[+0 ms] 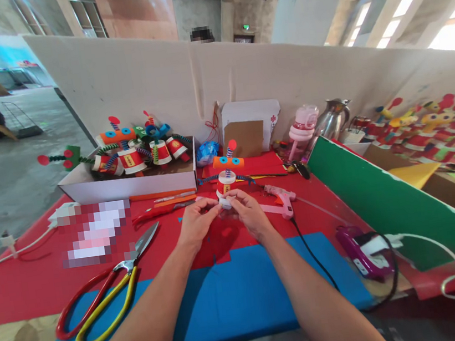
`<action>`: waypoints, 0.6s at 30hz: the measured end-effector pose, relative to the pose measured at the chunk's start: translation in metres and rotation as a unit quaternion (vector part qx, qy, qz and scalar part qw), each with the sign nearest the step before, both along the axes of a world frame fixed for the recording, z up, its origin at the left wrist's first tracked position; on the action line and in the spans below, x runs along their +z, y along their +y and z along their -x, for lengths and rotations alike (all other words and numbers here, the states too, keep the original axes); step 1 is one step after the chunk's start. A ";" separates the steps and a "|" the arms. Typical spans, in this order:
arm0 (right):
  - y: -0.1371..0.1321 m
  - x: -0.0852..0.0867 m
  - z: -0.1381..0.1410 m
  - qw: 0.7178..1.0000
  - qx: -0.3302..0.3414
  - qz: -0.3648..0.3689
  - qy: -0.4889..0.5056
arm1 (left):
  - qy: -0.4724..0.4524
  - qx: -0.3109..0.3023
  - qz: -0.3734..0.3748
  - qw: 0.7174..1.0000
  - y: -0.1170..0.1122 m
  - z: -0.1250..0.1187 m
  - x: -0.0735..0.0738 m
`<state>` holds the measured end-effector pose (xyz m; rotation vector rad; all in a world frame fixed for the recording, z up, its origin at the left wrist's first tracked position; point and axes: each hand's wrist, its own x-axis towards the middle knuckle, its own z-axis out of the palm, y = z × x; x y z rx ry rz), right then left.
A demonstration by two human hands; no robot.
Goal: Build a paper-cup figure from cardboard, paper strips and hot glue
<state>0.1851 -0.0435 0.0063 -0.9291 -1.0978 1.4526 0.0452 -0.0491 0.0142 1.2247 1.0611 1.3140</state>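
Both hands meet near the middle of the table, fingertips pinched together. My left hand [197,222] and my right hand [250,213] hold a small white piece [225,203] between them; its exact kind is too small to make out. Just behind it stands a paper-cup figure [227,183] with an orange tube head, blue eyes, a red-dotted spring on top and dark coiled arms. Whether the white piece touches the cup I cannot tell. To the right of my right hand lies a pink hot glue gun [284,199] with a black cord.
Large scissors [125,268] with red and yellow handles lie at left, near red-handled pliers [161,211]. A white box [129,188] holds several similar figures. At right are a green board [400,209], a purple power block [364,253], a pink bottle [303,127] and a metal jug [330,120].
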 end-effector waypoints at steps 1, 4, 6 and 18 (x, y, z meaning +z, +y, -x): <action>-0.001 0.001 0.000 1.000 0.001 0.003 -0.004 | -0.012 0.006 0.006 1.000 0.000 0.000 0.000; -0.001 0.002 0.000 1.000 -0.008 0.009 -0.007 | -0.057 0.033 0.036 0.997 0.002 0.003 0.000; -0.001 0.002 -0.001 0.999 -0.035 0.000 -0.006 | -0.079 0.051 0.052 0.994 0.004 0.005 -0.001; -0.003 -0.002 0.008 0.996 -0.089 -0.016 -0.015 | -0.111 0.056 0.057 0.991 -0.001 -0.001 0.001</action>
